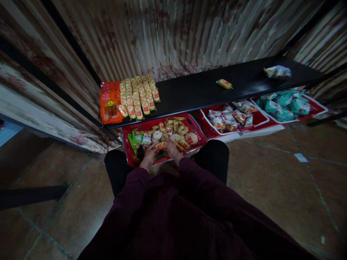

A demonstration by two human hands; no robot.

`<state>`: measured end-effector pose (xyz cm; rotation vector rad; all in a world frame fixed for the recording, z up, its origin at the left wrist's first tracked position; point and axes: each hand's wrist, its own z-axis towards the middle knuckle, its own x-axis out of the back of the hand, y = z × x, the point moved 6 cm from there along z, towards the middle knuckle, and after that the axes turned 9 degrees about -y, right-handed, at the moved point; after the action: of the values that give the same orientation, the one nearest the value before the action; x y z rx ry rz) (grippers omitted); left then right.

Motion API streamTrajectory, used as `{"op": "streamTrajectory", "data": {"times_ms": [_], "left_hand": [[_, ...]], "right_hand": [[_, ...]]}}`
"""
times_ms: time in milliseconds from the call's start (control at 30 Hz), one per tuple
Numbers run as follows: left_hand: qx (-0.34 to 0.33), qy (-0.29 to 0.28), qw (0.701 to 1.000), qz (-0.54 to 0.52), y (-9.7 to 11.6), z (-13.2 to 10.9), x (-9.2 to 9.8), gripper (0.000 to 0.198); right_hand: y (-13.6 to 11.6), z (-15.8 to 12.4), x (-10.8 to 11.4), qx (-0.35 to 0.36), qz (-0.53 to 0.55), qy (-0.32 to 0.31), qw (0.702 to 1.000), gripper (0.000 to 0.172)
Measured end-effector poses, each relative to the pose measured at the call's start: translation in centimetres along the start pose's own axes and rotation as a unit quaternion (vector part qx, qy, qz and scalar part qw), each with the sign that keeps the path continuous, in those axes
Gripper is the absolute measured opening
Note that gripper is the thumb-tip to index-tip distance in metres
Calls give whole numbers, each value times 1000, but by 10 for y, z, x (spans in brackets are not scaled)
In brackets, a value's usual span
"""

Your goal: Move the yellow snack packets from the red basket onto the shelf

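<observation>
My left hand and my right hand are over a red plastic basket in front of my knees. Between their fingertips is a small wrapped snack cake in a clear and yellow wrapper with a red label; the fingers of both hands close on its ends. Beneath and around it the basket holds many wrapped snacks, among them round pale packs, a green packet and a white-and-blue packet. Fine finger detail is dim.
On the black shelf stand rows of snack cakes beside an orange bag. Farther right lie a single cake and a white packet. Red baskets with white-red packets and teal packets sit below the shelf.
</observation>
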<state>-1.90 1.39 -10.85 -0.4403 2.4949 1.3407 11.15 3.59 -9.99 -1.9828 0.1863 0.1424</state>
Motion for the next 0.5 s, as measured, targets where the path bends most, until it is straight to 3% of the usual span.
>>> {"op": "streamTrajectory", "data": {"times_ms": [100, 200, 500], "left_hand": [[17, -19, 1000, -16, 0, -1, 2, 20], [11, 6, 999, -42, 1, -2, 6, 22], [1, 30, 1000, -10, -4, 1, 9, 30]], "right_hand": [[0, -1, 3, -39, 71, 35, 996, 34], [-2, -4, -2, -55, 118, 20, 991, 23], [10, 0, -8, 1, 88, -61, 994, 51]]}}
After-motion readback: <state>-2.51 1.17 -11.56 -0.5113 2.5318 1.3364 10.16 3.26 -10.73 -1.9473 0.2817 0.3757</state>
